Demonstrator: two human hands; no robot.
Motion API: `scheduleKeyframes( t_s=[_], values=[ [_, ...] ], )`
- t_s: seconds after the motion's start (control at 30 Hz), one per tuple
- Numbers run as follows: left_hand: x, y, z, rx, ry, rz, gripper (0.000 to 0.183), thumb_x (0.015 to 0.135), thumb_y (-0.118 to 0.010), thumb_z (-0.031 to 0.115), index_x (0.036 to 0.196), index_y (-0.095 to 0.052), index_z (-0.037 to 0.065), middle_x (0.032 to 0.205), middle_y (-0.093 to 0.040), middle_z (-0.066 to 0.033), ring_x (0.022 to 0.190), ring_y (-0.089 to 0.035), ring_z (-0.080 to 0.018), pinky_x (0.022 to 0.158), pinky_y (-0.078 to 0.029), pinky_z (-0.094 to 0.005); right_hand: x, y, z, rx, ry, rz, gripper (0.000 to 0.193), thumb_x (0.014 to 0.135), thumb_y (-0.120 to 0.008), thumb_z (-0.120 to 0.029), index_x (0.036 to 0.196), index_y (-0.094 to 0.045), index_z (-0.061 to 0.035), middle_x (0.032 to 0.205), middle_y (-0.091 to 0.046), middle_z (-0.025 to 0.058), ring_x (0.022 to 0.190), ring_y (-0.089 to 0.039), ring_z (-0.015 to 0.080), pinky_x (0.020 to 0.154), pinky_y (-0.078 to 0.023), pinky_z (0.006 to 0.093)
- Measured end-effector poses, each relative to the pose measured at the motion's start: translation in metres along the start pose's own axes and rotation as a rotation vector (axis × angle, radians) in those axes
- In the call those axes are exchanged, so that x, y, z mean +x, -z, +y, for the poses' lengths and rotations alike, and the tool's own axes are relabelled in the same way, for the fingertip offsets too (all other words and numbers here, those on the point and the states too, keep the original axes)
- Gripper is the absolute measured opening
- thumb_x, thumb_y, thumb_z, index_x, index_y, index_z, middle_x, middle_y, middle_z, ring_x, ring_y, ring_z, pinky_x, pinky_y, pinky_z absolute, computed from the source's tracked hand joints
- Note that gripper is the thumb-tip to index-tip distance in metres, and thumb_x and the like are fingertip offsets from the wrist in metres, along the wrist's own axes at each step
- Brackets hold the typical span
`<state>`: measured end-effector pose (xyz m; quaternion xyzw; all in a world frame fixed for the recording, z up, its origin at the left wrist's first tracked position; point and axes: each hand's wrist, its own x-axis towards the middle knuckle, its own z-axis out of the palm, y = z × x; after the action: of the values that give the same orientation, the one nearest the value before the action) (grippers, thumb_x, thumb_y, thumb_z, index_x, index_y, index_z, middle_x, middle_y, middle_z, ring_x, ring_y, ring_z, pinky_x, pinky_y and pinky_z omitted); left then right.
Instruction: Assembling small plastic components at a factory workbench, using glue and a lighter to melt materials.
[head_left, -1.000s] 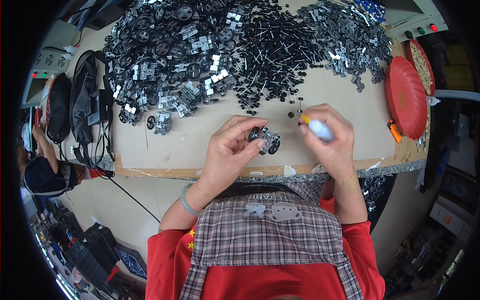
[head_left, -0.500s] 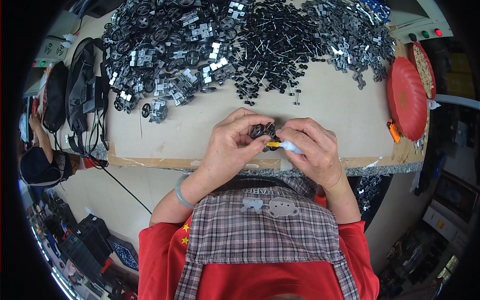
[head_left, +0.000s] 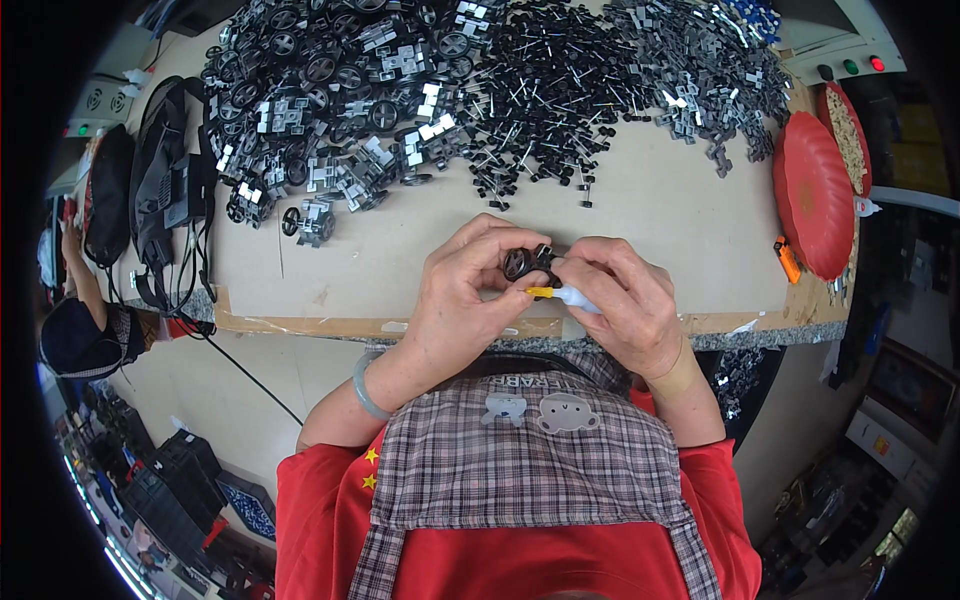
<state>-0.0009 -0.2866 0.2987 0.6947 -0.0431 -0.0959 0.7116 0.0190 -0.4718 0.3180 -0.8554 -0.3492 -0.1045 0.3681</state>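
Between the thumb and fingers of my left hand [head_left: 470,285] is a small black wheeled toy chassis [head_left: 519,263], its round spoked wheel facing up. My right hand [head_left: 628,300] is closed around a small white squeeze bottle with a yellow nozzle [head_left: 541,292]. The nozzle points left, just below the chassis and close to my left thumb tip. My right fingertips meet the right side of the chassis, and they hide part of it. Both hands are over the near part of the table [head_left: 400,270].
Ahead lie a heap of grey-black wheeled chassis [head_left: 340,90], a pile of black axles with small wheels [head_left: 550,90] and a pile of grey plastic pieces [head_left: 715,80]. A red scalloped tray [head_left: 815,195] and an orange lighter [head_left: 787,260] sit at right. Black bags [head_left: 170,180] lie left.
The yellow nozzle has shifted slightly left, toward my left thumb. The chassis has turned a little in my fingers, showing more of its wheel. Both hands stay in nearly the same place.
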Motion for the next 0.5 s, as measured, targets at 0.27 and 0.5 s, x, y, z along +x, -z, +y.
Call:
scheduleKeyframes(
  t_s=[0.27, 0.5],
  values=[
    [-0.0014, 0.0012, -0.0024, -0.021, 0.074, -0.037, 0.035, 0.076, -0.057, -0.015, 0.11, -0.056, -0.007, 0.108, -0.049, -0.0079, 0.097, -0.061, -0.0152, 0.083, -0.054, -0.0231, -0.0034, -0.0022, 0.0011, -0.029, -0.029, -0.003, 0.029, 0.064, -0.071, 0.002, 0.092, -0.063, 0.0001, 0.089, -0.056, 0.0085, 0.07, -0.063, 0.0182, 0.055, -0.054, 0.0284],
    [-0.0008, -0.0015, -0.007, 0.135, -0.124, -0.013, 0.031, 0.073, -0.064, -0.008, 0.104, -0.061, -0.003, 0.102, -0.056, -0.0086, 0.082, -0.062, -0.0117, 0.065, -0.054, -0.02, 0.0007, 0.0036, -0.0017, 0.031, -0.046, -0.114, 0.028, 0.065, -0.07, 0.003, 0.092, -0.063, 0.0002, 0.089, -0.056, 0.0088, 0.071, -0.063, 0.0189, 0.057, -0.054, 0.0287]
  ],
)
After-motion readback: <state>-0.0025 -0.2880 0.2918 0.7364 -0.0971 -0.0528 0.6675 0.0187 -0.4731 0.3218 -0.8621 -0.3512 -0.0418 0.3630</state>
